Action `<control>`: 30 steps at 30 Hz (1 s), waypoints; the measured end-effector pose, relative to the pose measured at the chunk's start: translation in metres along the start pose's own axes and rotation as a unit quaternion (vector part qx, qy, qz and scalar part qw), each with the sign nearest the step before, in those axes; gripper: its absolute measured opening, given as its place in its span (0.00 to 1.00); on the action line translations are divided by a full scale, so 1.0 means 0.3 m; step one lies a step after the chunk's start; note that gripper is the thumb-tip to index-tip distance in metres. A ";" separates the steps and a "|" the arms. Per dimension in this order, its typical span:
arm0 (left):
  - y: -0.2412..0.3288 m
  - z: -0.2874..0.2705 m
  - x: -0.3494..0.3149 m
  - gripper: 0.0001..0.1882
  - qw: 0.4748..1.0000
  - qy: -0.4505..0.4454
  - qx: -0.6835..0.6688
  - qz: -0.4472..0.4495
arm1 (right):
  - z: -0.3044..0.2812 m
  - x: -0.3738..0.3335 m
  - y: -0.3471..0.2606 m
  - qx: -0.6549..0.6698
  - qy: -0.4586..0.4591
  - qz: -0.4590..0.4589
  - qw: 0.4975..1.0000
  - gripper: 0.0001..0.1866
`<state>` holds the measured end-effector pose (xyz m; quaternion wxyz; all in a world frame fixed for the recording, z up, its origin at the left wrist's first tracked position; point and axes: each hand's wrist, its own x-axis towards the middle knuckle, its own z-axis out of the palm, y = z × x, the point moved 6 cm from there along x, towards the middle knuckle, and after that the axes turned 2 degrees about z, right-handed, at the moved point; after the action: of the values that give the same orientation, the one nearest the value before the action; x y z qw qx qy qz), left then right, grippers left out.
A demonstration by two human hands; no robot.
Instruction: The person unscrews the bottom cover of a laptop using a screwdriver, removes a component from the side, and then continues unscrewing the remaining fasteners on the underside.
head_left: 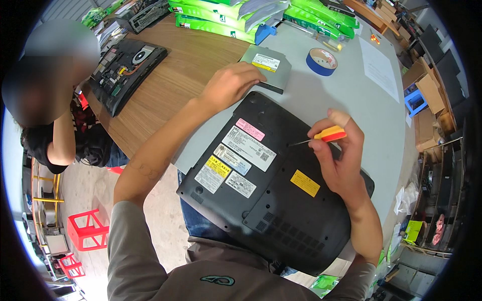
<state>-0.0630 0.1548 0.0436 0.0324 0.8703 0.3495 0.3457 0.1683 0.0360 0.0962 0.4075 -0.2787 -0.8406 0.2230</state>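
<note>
A black laptop [281, 210] lies upside down at the table's near edge, its underside with several labels facing up. My right hand [344, 150] grips a screwdriver [331, 134] with a yellow and red handle. The screwdriver's thin shaft slants left, its tip at or just over the laptop's underside; I cannot tell whether it touches a screw. Beyond the laptop's far left corner, my left hand [233, 85] has its fingers closed on the near edge of a flat optical drive [273, 62], which rests on the table. The drive has a white and yellow label.
A roll of blue tape [322, 61] stands right of the drive. Green packages [216, 17] are piled at the back. An opened laptop [125, 70] lies on the wooden table at left, near another person [60, 135]. A red stool [88, 230] stands on the floor.
</note>
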 end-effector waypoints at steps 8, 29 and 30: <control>0.197 0.020 0.085 0.12 0.891 -0.168 -0.418 -0.050 | -0.021 0.039 0.006 -0.009 0.065 0.054 0.996 0.30; 0.329 0.090 0.011 0.07 0.893 -0.168 -0.415 -0.044 | -0.013 0.192 -0.137 -0.090 -0.041 0.139 0.985 0.21; 0.335 0.081 0.017 0.08 0.894 -0.148 -0.422 -0.029 | -0.011 0.188 -0.136 -0.097 -0.023 0.151 0.983 0.21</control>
<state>0.0136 0.0866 0.0581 0.4578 0.8055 0.1873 0.3262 0.1303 0.0430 0.1543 0.3208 -0.4356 -0.8156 0.2054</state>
